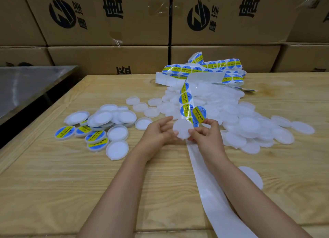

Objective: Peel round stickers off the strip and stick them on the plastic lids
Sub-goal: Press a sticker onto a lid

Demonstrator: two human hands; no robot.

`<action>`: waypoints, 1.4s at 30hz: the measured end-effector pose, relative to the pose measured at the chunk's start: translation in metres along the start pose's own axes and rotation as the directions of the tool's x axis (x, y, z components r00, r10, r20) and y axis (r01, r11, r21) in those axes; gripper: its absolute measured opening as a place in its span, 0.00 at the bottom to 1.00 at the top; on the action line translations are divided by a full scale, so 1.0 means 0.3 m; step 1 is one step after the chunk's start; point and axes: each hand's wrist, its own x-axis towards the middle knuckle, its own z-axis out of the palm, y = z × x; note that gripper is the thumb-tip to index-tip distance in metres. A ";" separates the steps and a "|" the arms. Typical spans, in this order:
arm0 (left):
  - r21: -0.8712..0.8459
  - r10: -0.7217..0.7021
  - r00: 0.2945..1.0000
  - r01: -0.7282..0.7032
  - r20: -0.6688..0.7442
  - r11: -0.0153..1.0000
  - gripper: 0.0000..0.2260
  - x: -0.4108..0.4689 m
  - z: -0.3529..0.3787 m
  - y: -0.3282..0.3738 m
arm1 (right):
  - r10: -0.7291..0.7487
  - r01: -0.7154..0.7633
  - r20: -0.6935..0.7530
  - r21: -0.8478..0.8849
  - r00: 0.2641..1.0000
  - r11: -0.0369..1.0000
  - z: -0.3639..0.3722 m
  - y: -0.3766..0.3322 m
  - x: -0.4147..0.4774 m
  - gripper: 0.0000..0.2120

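Left hand (160, 132) grips a blank lid (179, 130); right hand (207, 133) pinches a sticker (199, 114) standing upright; strip (185, 98) runs lengthwise far-to-near.

Left hand (158, 133) holds lid (181, 129); right hand (207, 137) pinches sticker (199, 114).

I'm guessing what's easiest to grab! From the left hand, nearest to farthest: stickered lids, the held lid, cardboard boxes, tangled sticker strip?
1. Held lid, in the left hand itself.
2. Stickered lids, on its left.
3. Tangled sticker strip, farther back.
4. Cardboard boxes, at the very back.
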 end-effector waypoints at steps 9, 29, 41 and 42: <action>-0.134 -0.096 0.995 0.092 -0.023 0.987 0.08 0.009 -0.002 0.002 | -0.056 0.057 -0.016 0.099 0.998 0.993 -0.001 -0.009 -0.004 0.10; -0.157 -0.096 0.995 0.094 -0.001 0.983 0.06 0.005 -0.015 0.016 | 0.077 -0.083 0.151 0.034 0.986 0.996 -0.056 -0.046 0.017 0.08; -0.132 -0.099 0.994 0.103 0.039 0.986 0.06 0.004 -0.016 0.014 | 0.044 -0.041 0.108 -0.025 0.993 0.999 -0.052 -0.037 0.020 0.08; -0.132 -0.100 0.994 0.104 0.037 0.986 0.07 0.004 -0.016 0.013 | 0.041 -0.038 0.108 -0.029 0.993 0.999 -0.052 -0.035 0.021 0.08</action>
